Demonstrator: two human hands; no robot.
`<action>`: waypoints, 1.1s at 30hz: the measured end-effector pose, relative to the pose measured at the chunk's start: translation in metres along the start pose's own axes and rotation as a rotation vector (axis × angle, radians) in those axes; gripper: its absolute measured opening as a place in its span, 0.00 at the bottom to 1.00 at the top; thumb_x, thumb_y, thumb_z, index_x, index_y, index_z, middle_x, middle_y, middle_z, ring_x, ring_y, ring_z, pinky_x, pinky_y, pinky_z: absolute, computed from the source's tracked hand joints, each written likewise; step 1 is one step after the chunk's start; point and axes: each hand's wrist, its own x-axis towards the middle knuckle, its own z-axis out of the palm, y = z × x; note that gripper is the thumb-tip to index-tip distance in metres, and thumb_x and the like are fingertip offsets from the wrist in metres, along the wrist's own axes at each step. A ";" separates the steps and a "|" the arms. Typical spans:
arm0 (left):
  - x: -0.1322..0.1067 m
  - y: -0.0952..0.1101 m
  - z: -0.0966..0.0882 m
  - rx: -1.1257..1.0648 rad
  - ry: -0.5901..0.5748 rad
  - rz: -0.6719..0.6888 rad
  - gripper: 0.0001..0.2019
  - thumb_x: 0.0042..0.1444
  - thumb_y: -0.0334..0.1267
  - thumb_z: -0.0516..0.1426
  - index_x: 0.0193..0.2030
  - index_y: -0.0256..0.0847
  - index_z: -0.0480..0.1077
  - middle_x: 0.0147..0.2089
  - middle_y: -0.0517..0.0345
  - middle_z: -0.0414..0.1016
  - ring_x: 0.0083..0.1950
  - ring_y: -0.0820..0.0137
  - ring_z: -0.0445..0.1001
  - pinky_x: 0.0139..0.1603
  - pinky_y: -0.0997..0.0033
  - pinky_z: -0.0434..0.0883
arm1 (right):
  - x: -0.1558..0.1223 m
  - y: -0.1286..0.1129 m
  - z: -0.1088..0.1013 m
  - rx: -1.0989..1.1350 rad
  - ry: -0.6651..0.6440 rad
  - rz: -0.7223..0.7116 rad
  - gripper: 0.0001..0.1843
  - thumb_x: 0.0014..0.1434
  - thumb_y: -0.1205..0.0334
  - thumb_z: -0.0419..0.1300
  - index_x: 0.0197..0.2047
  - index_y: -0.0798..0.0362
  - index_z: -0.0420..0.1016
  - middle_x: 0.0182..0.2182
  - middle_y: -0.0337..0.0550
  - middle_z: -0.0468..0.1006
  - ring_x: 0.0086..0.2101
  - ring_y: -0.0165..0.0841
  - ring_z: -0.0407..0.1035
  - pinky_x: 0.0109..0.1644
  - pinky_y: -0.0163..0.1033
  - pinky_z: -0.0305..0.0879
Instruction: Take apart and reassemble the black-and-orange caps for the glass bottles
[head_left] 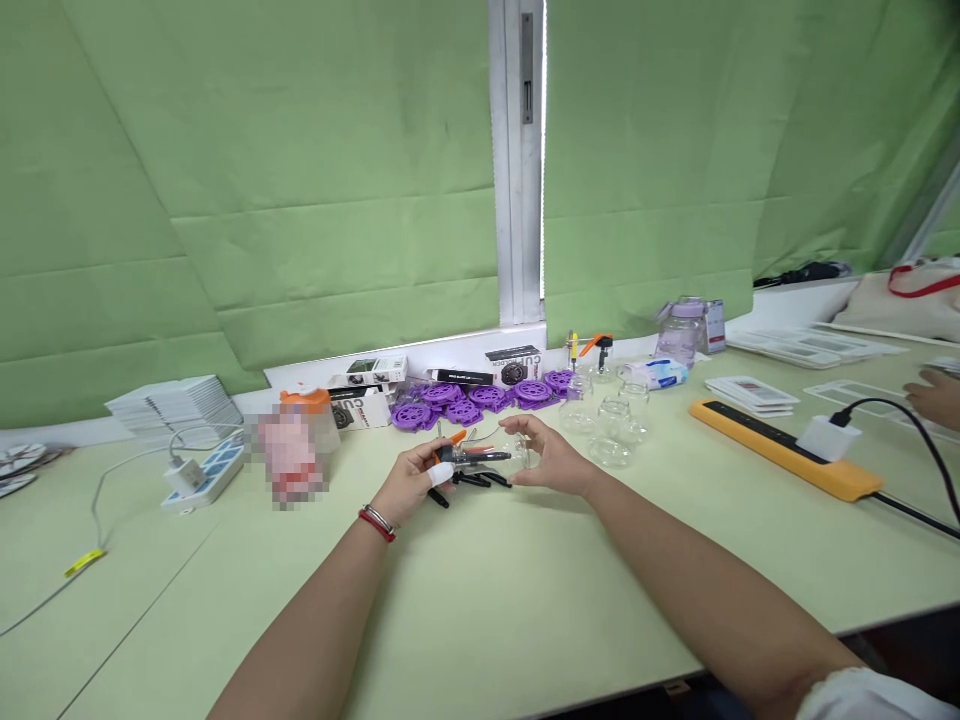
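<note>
My left hand (409, 482), with a white wrap on one finger, is closed on a black sprayer head (444, 455) with an orange lever. My right hand (551, 458) curls around a clear bottle (514, 450) lying sideways. The head's dark tube (484, 457) points right and appears to be inside the bottle; the clear walls make the exact join hard to see. Several black parts (472, 479) lie on the table just below the hands. To the right stand several clear bottles (613, 425). Behind them is another black sprayer head with an orange lever (598, 345).
Purple wheel-shaped parts (461, 408) and printed boxes (364, 408) line the wall. At left are a white power strip (217, 475) and stacked white boxes (169, 412). An orange power strip (780, 450) lies right. Another person's hand (936, 395) shows at the far right.
</note>
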 end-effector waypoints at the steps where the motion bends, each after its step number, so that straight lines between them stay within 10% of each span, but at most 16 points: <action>1: 0.000 0.000 0.000 -0.003 0.001 -0.004 0.28 0.43 0.40 0.65 0.53 0.37 0.70 0.43 0.52 0.75 0.32 0.72 0.72 0.34 0.66 0.75 | 0.000 0.001 0.000 0.030 -0.005 0.018 0.39 0.39 0.62 0.71 0.54 0.46 0.62 0.55 0.47 0.64 0.56 0.39 0.58 0.56 0.48 0.60; 16: 0.002 -0.004 -0.002 -0.005 -0.064 0.021 0.27 0.43 0.40 0.65 0.53 0.39 0.72 0.46 0.52 0.75 0.37 0.68 0.73 0.36 0.65 0.76 | 0.004 0.003 0.007 0.327 0.053 0.308 0.32 0.52 0.36 0.56 0.52 0.49 0.60 0.44 0.49 0.71 0.34 0.31 0.67 0.26 0.33 0.66; 24: 0.001 -0.003 -0.002 -0.014 -0.007 -0.002 0.27 0.42 0.40 0.66 0.52 0.38 0.72 0.44 0.53 0.75 0.36 0.69 0.73 0.37 0.63 0.76 | 0.001 0.005 0.003 0.514 -0.050 0.288 0.40 0.44 0.54 0.69 0.59 0.47 0.58 0.56 0.50 0.60 0.49 0.37 0.65 0.45 0.46 0.73; 33: 0.002 -0.004 -0.005 -0.020 -0.037 0.015 0.27 0.42 0.40 0.66 0.52 0.38 0.72 0.45 0.52 0.76 0.39 0.66 0.73 0.37 0.62 0.76 | 0.004 0.013 0.007 0.456 -0.047 0.444 0.26 0.54 0.42 0.59 0.47 0.53 0.64 0.35 0.45 0.74 0.24 0.32 0.74 0.18 0.31 0.65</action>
